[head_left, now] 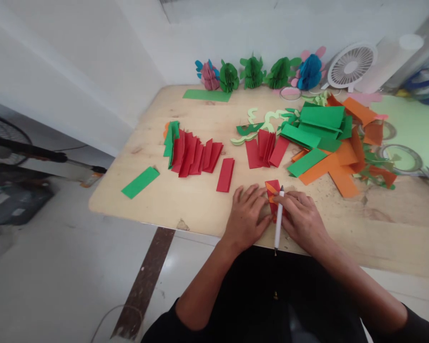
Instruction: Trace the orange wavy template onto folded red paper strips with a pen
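Near the table's front edge lies a folded red paper strip (273,184), with a small orange paper piece (270,188) on top of it. My left hand (246,216) rests flat with fingers spread, its thumb side beside the strip's left edge. My right hand (305,219) is closed around a white pen (278,224), its fingers over the strip's right side. The pen lies lengthwise towards me, one end past the table edge. The fingers partly hide the strip and the orange piece. To the left is a separate folded red strip (225,175).
Fanned red strips (196,155) stand at left, a green strip (140,182) nearer the edge. Green folded papers (321,117) and orange strips (345,178) are heaped at right, near tape rolls (402,166). Paper figures (253,74) and a white fan (352,66) line the wall.
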`<state>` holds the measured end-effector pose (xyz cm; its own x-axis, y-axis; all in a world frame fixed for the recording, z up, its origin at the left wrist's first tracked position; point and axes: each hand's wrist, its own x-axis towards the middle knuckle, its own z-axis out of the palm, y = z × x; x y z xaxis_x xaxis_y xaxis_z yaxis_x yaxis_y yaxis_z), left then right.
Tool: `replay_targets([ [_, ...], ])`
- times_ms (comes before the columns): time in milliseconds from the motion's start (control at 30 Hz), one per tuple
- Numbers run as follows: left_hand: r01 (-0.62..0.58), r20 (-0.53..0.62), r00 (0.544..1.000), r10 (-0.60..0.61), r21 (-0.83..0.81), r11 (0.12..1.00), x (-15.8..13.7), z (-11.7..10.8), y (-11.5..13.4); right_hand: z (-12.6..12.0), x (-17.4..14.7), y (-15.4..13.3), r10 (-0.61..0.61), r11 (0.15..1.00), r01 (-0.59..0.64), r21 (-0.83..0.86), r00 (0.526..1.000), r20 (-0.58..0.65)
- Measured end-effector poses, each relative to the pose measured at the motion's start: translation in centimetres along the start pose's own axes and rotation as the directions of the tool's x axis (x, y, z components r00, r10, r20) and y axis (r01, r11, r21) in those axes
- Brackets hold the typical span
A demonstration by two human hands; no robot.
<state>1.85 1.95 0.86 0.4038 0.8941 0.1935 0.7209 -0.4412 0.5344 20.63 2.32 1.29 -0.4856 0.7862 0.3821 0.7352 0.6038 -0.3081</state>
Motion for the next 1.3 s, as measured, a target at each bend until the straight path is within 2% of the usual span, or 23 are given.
replay_targets([
  [967,-0.011,-0.007,1.000,0.011,0.007,1.000,0.00,-0.03,0.00,-0.17,0.15,0.16,-0.022,1.000,0.022,0.017,1.000,0.003],
  [1300,-0.011,0.039,0.999,0.009,0.053,0.999,0.23,-0.35,0.08,-0.17,0.13,0.22,-0.006,1.000,0.005,0.022,1.000,0.023],
])
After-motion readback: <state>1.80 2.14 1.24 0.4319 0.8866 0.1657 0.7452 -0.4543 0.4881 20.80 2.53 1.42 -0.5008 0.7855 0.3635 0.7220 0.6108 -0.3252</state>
